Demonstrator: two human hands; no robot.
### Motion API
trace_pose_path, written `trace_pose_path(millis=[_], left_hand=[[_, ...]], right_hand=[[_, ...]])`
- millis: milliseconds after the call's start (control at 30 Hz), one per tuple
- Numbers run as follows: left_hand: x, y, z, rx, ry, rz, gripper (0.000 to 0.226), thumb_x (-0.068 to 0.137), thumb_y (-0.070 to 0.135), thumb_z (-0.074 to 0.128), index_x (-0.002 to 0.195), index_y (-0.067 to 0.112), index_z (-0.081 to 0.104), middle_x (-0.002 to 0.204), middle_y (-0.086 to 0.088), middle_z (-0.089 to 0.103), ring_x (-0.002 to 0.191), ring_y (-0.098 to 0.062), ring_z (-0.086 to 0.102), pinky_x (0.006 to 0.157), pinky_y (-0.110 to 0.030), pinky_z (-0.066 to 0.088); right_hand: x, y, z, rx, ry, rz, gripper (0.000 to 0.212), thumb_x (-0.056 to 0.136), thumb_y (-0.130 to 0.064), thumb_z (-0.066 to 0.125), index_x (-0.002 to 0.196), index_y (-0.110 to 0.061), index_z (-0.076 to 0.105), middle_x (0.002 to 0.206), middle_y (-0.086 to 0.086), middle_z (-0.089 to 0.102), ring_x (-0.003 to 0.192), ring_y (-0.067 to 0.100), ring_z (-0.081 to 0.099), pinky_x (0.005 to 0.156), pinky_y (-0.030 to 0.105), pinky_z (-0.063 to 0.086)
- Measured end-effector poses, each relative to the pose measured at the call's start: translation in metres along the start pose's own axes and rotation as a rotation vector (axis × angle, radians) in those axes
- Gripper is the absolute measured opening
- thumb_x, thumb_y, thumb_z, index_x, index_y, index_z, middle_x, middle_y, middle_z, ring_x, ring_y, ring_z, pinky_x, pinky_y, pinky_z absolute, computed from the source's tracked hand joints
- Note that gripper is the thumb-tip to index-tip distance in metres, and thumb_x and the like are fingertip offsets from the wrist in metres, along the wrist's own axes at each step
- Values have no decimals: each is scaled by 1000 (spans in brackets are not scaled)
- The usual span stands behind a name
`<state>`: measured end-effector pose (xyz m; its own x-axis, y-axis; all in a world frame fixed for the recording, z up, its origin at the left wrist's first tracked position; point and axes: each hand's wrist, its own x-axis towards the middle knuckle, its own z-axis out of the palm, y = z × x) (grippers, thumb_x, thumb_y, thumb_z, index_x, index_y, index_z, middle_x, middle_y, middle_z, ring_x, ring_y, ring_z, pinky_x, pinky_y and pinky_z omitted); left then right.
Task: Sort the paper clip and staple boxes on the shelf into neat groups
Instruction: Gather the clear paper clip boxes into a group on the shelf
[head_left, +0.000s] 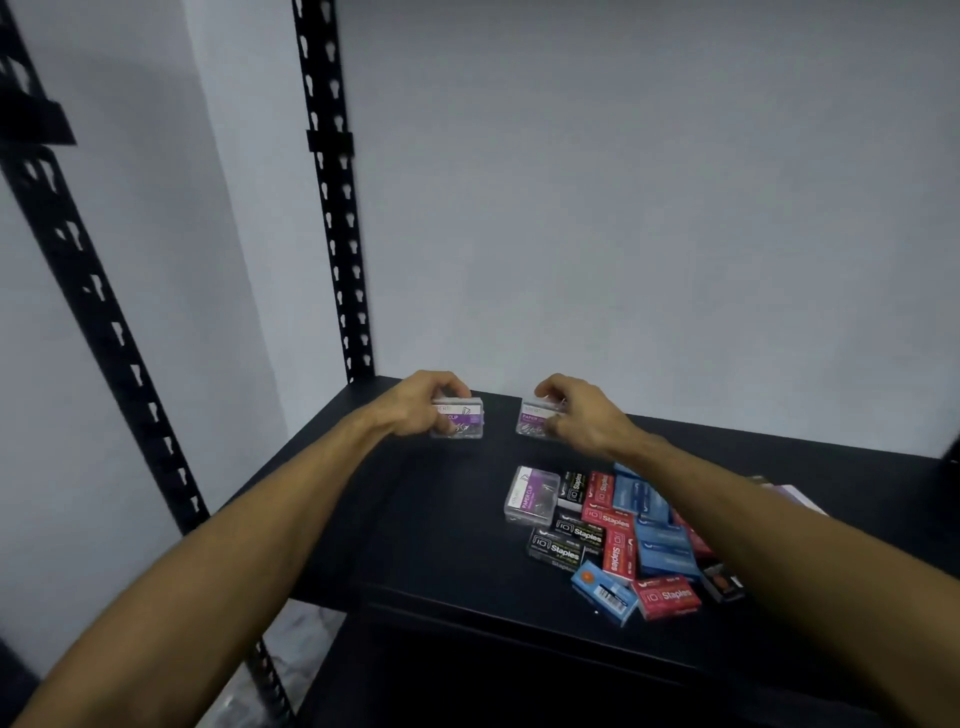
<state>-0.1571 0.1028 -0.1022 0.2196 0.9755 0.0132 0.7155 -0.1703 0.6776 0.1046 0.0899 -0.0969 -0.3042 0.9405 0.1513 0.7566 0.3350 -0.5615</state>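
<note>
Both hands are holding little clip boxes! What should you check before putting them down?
1. Left hand grips its clip box: ok.
2. Right hand grips the other clip box: ok.
3. Bare shelf under both boxes to set them down: ok.
4. Third clip box not yet grouped, touching the staple pile: not ok.
5. Staple boxes sorted by colour: not ok, black, red and blue lie mixed.
6. Lids shut on the held boxes: cannot tell, too blurred.
</note>
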Motion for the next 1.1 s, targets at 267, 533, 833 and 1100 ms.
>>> trace_pose_path(millis=[267,533,833,1100], left_hand=[[-17,-41,-24,-8,47,-37,44,77,-1,77,106,29,65,103,-4,67,91,-18,66,71,-23,53],[-19,-64,-28,-23,73,-36,43,77,0,77,111,24,66,106,0,68,96,-17,67,85,-30,56],[-19,-69,-29,-36,77,-34,45,78,2,77,115,25,65,106,3,69,97,-14,67,91,-34,55],[-20,-66,-32,-31,210,-55,50,79,27,81,122,37,58,106,4,60,98,-15,60,87,-26,48]], right_hand=[[29,-31,42,-13,-76,-52,36,83,0,62,114,-18,55,109,2,61,94,14,58,65,17,41],[43,-40,61,21,-81,-62,42,85,0,61,124,-14,57,120,4,61,104,17,58,85,25,48],[49,-45,70,30,-75,-91,42,87,-3,61,127,-15,58,124,4,56,110,19,57,92,28,48],[36,-37,59,0,-55,-100,64,84,-21,71,143,-18,46,133,5,44,122,21,49,102,26,39]])
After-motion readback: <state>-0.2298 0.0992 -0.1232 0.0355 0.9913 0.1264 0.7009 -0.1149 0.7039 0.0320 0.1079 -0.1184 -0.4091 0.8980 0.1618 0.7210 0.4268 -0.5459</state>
